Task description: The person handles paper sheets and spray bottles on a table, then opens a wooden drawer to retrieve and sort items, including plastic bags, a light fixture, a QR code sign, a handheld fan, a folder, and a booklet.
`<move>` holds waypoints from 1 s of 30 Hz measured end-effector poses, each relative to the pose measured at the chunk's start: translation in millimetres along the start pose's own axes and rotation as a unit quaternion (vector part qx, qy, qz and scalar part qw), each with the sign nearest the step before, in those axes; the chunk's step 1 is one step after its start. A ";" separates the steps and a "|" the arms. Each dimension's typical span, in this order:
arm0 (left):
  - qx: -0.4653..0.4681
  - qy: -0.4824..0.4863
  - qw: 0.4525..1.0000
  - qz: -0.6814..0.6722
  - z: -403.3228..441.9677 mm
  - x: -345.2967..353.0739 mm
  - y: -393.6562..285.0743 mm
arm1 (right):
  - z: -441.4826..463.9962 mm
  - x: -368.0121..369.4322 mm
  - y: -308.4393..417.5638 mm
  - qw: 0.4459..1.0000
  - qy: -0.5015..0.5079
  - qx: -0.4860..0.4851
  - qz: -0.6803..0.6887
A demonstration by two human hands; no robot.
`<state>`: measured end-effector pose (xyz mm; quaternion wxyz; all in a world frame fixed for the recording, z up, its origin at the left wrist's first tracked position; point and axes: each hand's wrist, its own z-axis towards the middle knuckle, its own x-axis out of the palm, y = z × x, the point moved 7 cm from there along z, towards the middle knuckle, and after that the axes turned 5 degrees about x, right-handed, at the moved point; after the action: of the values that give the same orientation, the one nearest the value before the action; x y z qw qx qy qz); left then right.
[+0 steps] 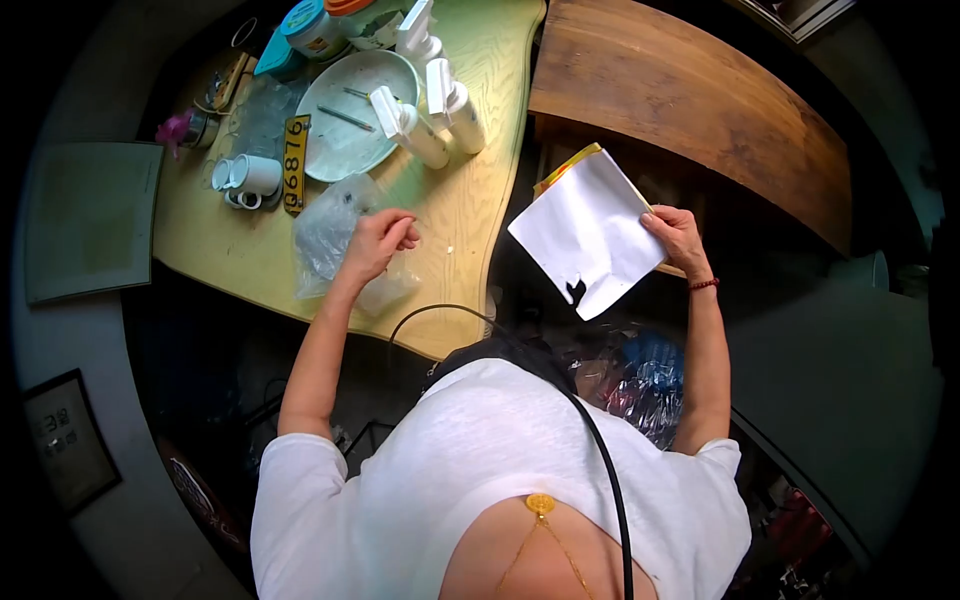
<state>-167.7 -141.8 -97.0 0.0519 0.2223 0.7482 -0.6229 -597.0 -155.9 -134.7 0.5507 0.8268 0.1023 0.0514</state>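
Observation:
My right hand point(678, 238) grips the edge of a white paper sheet point(585, 232), thumb on top. The sheet has a dark ragged hole near its lower corner, and a yellow and red edge shows behind its top. Over the pale wooden table point(470, 215), my left hand point(380, 243) is closed with its fingers curled; whether anything small is between them cannot be made out. Beneath and beside that hand lies a crumpled clear plastic bag point(325, 235).
Three white spray bottles point(465, 120) stand by a large round tray point(375, 75) holding thin sticks. Left of it are a yellow number plate point(296, 165), white cups point(255, 175) and lidded tubs point(315, 30). A brown wooden surface point(690, 105) is at the upper right.

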 end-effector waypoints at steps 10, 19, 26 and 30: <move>-0.106 -0.139 0.978 -0.111 -85.9 15.2 61.0 | 98.6 -35.5 -230.8 0.959 -0.122 0.180 0.179; -0.138 -0.136 0.981 0.024 -108.9 30.0 80.6 | 146.1 -75.1 -296.9 0.932 -0.317 0.142 0.100; -0.097 -0.064 0.981 0.155 -96.0 64.2 84.9 | 181.3 -96.7 -310.8 0.878 -0.340 0.073 -0.328; -0.107 -0.012 0.976 0.189 -80.9 86.7 87.8 | 168.6 -91.6 -264.8 0.779 -0.314 0.104 -0.532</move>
<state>-194.4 -30.4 -189.9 0.2015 0.3457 0.7544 -0.5204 -682.6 -229.6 -441.6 0.4024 0.6637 0.3516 -0.5234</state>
